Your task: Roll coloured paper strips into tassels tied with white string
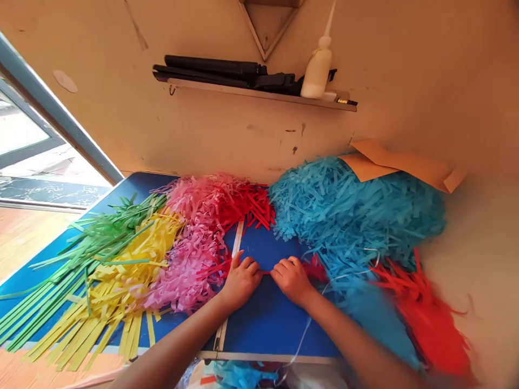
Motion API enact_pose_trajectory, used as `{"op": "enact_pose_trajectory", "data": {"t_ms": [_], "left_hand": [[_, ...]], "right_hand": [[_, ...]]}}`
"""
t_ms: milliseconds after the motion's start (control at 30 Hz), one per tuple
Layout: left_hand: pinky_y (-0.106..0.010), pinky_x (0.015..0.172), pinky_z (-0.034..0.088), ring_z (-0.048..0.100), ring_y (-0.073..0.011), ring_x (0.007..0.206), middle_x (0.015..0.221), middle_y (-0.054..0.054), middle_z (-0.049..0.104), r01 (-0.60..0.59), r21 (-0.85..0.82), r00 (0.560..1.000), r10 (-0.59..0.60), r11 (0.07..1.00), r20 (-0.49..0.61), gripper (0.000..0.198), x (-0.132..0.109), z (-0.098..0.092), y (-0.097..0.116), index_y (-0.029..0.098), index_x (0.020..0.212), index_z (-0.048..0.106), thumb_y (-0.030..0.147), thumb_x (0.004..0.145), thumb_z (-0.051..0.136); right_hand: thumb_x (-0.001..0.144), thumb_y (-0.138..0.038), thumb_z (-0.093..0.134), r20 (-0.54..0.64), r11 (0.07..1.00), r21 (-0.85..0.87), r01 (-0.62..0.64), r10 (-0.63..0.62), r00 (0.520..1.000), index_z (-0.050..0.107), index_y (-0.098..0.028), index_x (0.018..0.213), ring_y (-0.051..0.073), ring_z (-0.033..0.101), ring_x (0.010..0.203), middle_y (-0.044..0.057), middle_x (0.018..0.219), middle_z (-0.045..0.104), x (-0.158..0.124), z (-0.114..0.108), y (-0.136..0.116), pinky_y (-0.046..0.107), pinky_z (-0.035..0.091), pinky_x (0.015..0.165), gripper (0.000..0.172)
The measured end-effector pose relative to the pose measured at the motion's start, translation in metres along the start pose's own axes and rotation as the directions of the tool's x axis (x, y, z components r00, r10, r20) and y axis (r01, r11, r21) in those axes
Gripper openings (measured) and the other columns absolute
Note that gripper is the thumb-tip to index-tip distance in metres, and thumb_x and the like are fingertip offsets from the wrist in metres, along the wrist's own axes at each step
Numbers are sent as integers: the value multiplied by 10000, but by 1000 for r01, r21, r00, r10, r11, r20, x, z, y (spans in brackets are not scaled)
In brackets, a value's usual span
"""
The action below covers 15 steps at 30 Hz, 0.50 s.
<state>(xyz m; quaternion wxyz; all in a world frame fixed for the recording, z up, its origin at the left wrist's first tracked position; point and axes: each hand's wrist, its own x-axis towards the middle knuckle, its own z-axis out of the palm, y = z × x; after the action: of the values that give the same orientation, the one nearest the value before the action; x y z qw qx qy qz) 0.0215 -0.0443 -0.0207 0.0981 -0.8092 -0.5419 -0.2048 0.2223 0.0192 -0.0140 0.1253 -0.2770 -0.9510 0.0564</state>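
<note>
Both my hands grip a bundle of red paper strips, low over the blue tabletop [263,329]. My left hand [242,281] is closed round its left part, and loose red ends stick out beyond the fist. My right hand [292,280] pinches the right part, with more red fringe [315,268] fanning out behind it. Between the fists shows a thin, narrow stretch of red. Pink and lilac paper fringe [186,265] lies just left of my left hand. A white string [307,324] runs near my right forearm.
Yellow strips [141,251] and green strips [109,232] cover the table's left. Red strips [251,202] lie at the back. A blue fringe pile [357,216] fills the right, with orange sheets [381,162] on top. A wall shelf [243,93] holds a white bottle [317,70].
</note>
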Motion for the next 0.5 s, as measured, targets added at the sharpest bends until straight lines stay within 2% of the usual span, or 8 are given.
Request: {"op": "enact_pose_trajectory", "data": {"t_ms": [67, 133, 200, 267, 367, 500], "left_hand": [[-520, 1103, 218, 573, -203, 935, 850, 10, 689, 17, -25, 1000, -16, 1000, 14, 147, -4, -3, -1, 267, 842, 695, 233, 934, 586], [-528, 1086, 222, 580, -209, 933, 843, 12, 697, 88, -108, 995, -83, 990, 51, 131, -7, -6, -5, 289, 854, 714, 256, 924, 609], [-508, 1052, 257, 587, -202, 915, 851, 16, 705, 185, -207, 980, -164, 961, 114, 121, -8, -8, -10, 306, 838, 732, 289, 908, 635], [-467, 992, 312, 588, -196, 898, 868, 11, 705, 250, -261, 962, -210, 933, 172, 112, -7, -9, -15, 301, 806, 743, 327, 882, 667], [-431, 924, 352, 585, -202, 889, 873, -9, 698, 289, -258, 948, -238, 922, 210, 125, -5, -9, -20, 273, 779, 746, 352, 857, 689], [-446, 921, 349, 580, -213, 896, 877, -24, 692, 320, -236, 933, -263, 918, 244, 162, -1, -12, -18, 252, 796, 737, 357, 882, 647]], "right_hand": [[993, -157, 507, -4, 999, 36, -12, 12, 1000, 692, -209, 904, 193, 550, 894, 50, 905, 701, -9, 1, 8, 376, 286, 870, 213], [977, -202, 572, -21, 994, 94, -51, 53, 998, 709, -233, 896, 186, 556, 914, 25, 915, 706, -17, 0, 17, 370, 287, 877, 163], [916, -225, 682, -38, 980, 164, -114, 121, 992, 718, -238, 829, 175, 562, 903, 1, 888, 699, -21, 0, 25, 352, 302, 862, 95], [840, -208, 769, -41, 958, 225, -177, 191, 981, 710, -223, 753, 163, 567, 877, -10, 851, 685, -22, -1, 30, 323, 324, 825, 106], [797, -178, 798, -21, 928, 283, -243, 259, 966, 692, -210, 706, 157, 572, 854, -14, 822, 671, -21, 0, 33, 304, 343, 789, 143], [814, -162, 749, 27, 896, 315, -311, 320, 947, 675, -208, 692, 165, 567, 859, -12, 829, 664, -16, -3, 30, 308, 335, 780, 151]]}}
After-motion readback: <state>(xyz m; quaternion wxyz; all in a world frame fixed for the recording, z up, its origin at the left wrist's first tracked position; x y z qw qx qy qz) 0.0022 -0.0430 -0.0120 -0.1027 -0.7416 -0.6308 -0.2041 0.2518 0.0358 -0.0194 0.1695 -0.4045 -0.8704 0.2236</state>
